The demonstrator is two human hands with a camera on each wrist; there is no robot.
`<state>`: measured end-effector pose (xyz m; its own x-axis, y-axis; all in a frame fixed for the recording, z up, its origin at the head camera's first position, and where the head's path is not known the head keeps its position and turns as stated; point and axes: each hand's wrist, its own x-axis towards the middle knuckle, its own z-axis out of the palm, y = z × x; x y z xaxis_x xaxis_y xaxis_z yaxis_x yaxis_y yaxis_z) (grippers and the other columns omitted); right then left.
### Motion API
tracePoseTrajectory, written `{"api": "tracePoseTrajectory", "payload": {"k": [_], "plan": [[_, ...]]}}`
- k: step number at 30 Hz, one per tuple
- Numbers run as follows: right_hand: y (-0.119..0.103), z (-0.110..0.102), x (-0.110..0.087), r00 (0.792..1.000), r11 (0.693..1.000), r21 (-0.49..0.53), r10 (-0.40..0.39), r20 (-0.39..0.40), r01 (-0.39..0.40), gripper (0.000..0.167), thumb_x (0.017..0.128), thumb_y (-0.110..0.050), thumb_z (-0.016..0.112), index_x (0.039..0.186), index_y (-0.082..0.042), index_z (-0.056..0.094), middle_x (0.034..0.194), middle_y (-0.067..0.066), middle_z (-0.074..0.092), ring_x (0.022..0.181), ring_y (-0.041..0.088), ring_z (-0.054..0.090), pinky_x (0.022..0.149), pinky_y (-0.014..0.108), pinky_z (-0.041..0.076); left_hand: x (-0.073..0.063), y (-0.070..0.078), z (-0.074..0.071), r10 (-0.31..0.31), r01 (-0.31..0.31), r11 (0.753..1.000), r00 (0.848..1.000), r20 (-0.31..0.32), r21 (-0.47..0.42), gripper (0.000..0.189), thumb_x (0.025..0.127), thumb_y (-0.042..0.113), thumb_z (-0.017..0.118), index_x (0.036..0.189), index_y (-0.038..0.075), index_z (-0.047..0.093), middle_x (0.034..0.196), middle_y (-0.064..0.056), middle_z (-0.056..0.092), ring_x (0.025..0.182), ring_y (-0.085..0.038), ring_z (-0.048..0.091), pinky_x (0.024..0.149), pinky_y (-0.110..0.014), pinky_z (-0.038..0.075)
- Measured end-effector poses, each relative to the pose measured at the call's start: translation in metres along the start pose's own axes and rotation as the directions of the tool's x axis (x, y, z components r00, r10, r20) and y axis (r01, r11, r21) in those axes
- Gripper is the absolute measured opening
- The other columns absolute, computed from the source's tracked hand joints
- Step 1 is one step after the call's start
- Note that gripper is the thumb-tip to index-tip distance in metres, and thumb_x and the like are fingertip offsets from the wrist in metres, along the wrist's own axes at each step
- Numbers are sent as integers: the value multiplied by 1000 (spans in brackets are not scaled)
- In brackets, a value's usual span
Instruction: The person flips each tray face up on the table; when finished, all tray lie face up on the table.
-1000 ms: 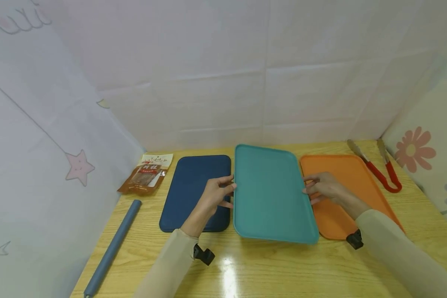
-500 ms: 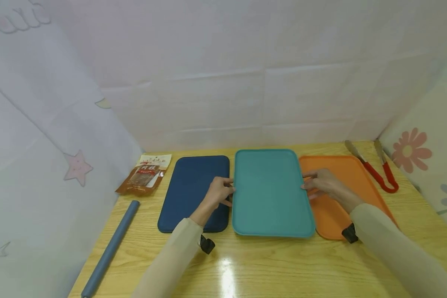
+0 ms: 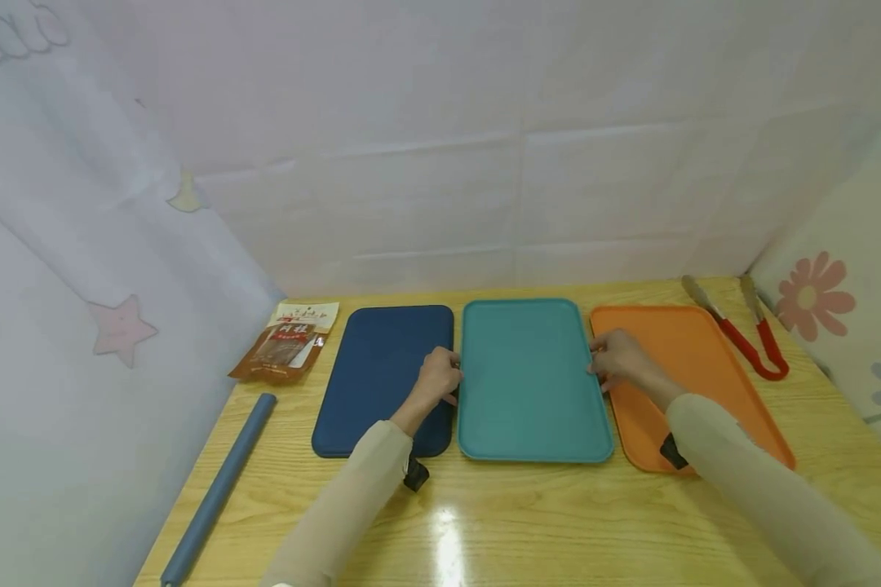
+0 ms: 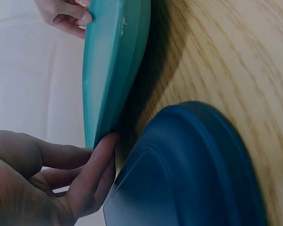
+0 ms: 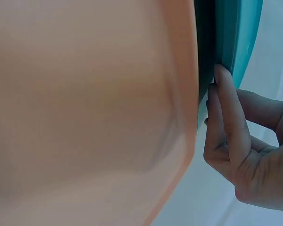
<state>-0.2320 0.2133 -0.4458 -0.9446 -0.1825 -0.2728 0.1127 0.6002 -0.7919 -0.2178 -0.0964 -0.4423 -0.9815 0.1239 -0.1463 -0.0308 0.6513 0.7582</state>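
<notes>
As both hands pinch its sides, the teal tray looks plain, rectangular, round-cornered and rimmed.

A yellow wooden table, spread from side to side.
A navy tray and an orange tray lie on it; a teal tray is between them, its contact with the wood hard to tell. A brown packet and a blue-grey rod lie along the left, red-handled tongs at the back right.
</notes>
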Motion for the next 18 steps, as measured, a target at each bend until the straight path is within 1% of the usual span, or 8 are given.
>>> {"api": "tracePoseTrajectory", "payload": {"k": [2,4,6,8,11,14,17,18], "plan": [[1,3,2,1000,999,-41,-4,-10,4,51,88,7,59,134,22,40,121,39,53,78,28,67,58,35,59,2,0,3,2,-2,998,1000,-11,56,24,87,-15,47,82,-1,66,56,-10,45,66,-38,65,49,-38,57],[1,5,3,1000,998,-66,0,-19,-1,49,88,8,58,131,23,42,116,39,56,77,29,67,57,34,59,5,1,5,0,2,995,1000,-17,96,39,85,-17,45,61,14,44,47,-2,25,55,-37,63,48,-38,57],[1,7,5,1000,996,-93,0,-24,-2,45,87,10,58,128,24,44,109,37,59,76,29,67,56,33,59,6,1,7,0,2,992,1000,-17,127,48,84,-17,43,63,21,23,46,2,17,52,-34,64,47,-37,56],[1,8,6,1000,993,-114,6,-26,-9,41,87,11,57,124,24,48,100,34,63,73,27,67,55,33,58,7,1,9,-5,7,990,1000,-20,140,51,85,-15,43,64,23,16,46,2,17,51,-33,64,46,-36,55],[1,9,8,1000,990,-141,5,-28,-9,38,85,12,57,120,25,51,91,29,65,69,26,67,53,32,58,8,1,11,-6,10,987,1000,-24,160,52,88,-13,45,60,22,18,46,-1,22,50,-32,64,45,-35,54],[2,10,8,999,986,-166,-8,-34,2,34,83,12,58,114,24,56,82,24,65,65,25,66,52,33,58,9,0,12,-8,12,981,1000,-22,192,48,89,-11,48,54,17,30,46,-5,32,50,-31,64,43,-32,53],[1,10,8,999,980,-199,-12,-41,3,3,81,13,57,80,12,60,65,16,59,57,25,65,50,33,57,10,0,13,-5,8,975,1000,-12,223,36,90,-9,50,58,8,50,50,-9,46,50,-30,64,42,-30,51],[1,10,8,999,978,-206,-15,-44,6,13,81,13,57,70,5,56,61,13,55,54,25,64,49,33,57,10,0,14,-5,7,972,1000,-10,233,32,90,-9,51,62,5,56,52,-11,51,50,-30,64,42,-29,50]]}}
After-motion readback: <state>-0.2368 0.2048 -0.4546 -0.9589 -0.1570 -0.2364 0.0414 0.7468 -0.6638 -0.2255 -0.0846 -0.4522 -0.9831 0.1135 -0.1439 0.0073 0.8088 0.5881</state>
